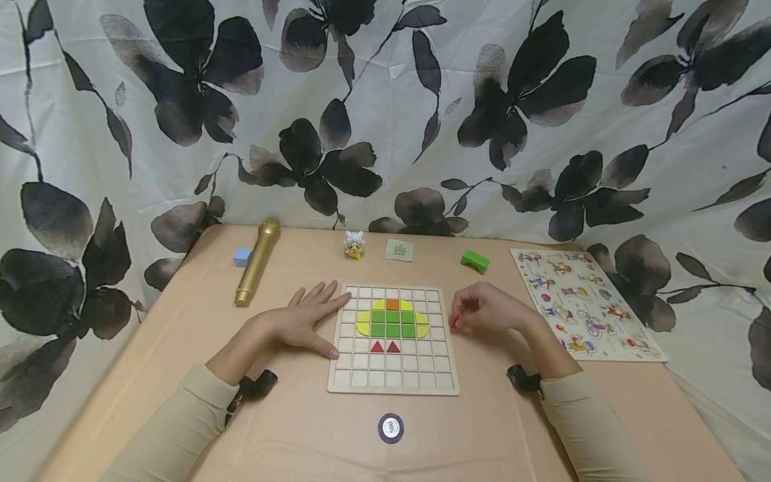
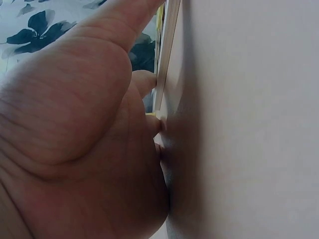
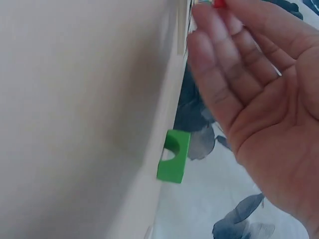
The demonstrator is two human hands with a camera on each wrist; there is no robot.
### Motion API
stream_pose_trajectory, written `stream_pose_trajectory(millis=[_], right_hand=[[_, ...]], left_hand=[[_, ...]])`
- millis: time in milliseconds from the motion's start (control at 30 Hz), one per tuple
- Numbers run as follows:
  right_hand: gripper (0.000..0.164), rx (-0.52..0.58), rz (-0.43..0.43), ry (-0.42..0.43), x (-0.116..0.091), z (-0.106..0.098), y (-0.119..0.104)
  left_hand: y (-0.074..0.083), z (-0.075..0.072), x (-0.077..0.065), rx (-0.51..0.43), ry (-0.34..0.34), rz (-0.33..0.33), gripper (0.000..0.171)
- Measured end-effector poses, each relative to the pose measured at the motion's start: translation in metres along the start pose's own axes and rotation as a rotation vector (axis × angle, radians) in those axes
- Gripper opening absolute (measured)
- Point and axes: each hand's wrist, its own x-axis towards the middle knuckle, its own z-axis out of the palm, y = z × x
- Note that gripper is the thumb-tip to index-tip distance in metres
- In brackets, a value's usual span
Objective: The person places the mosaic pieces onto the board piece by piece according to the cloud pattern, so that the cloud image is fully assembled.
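Note:
In the head view a white grid board (image 1: pixel 361 379) lies flat in the middle of the table. On its cells sit green squares (image 1: pixel 393 323), yellow rounded pieces (image 1: pixel 363 323), an orange square (image 1: pixel 393 304) and two red triangles (image 1: pixel 377 347). My left hand (image 1: pixel 307 318) rests with spread fingers along the board's left side, its thumb and index finger at the edge. Just off the right side, my right hand (image 1: pixel 490 308) pinches a small red piece (image 3: pixel 219 3) between thumb and fingertips. The fingers hide most of that piece.
Behind the board stand a small figurine (image 1: pixel 355 246), a patterned card (image 1: pixel 399 250) and a green arch block (image 1: pixel 475 261). A gold tube (image 1: pixel 258 262) and a blue block (image 1: pixel 242 258) lie at left. A picture sheet (image 1: pixel 578 301) lies right, a round token (image 1: pixel 391 428) in front.

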Motion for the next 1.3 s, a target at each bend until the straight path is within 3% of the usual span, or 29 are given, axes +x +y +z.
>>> stream_pose_trajectory(millis=[233,467,800,1300], right_hand=[[0.011,0.078,-0.079,0.085,0.006,0.007,-0.015],[0.014,0.087,-0.078,0.031,0.016,0.028,-0.039],[0.015,-0.047,-0.066,-0.038,0.026,0.055,-0.061],[0.011,-0.240,-0.056,-0.068,0.028,0.069,-0.069]], left_hand=[[0.000,0.001,0.000,-0.004,0.004,0.005,0.120],[0.000,0.001,0.000,-0.001,0.003,0.008,0.120],[0.000,0.000,0.000,0.002,0.002,0.003,0.119],[0.001,0.000,-0.001,-0.020,0.002,0.012,0.119]])
